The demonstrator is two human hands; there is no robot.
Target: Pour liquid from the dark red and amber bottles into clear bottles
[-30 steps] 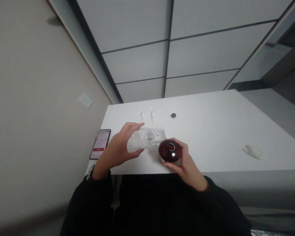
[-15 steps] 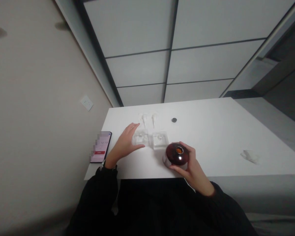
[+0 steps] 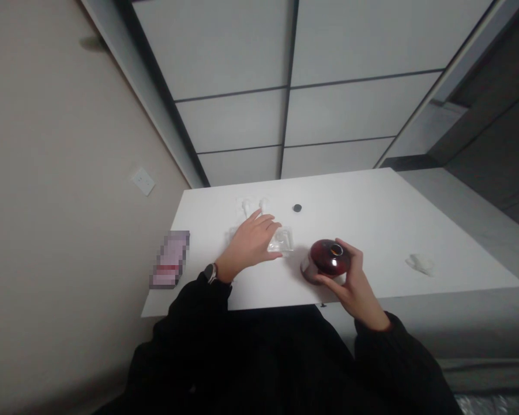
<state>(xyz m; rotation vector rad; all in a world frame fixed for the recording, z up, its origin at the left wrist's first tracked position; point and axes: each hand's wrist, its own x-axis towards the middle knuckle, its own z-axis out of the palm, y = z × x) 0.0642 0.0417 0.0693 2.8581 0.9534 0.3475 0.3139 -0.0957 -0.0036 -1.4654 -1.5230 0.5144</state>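
My right hand [image 3: 348, 279] is wrapped round a dark red-brown bottle [image 3: 326, 260] that stands on the white table [image 3: 372, 225], its open neck facing up. My left hand [image 3: 253, 242] lies over clear plastic containers [image 3: 284, 239] in the middle of the table, fingers together and curved over the nearer one; I cannot make out whether it grips it. A watch is on my left wrist. Two white pump heads [image 3: 253, 204] lie just beyond my left hand.
A phone [image 3: 169, 266] lies at the table's left edge, beside the beige wall. A small black cap [image 3: 297, 207] sits toward the back. A crumpled clear wrapper [image 3: 420, 264] lies at the right. The table's front edge is close to my body.
My left hand set down the clear container it held up and moved right over the containers on the table. My right hand shifted the bottle slightly to the right.
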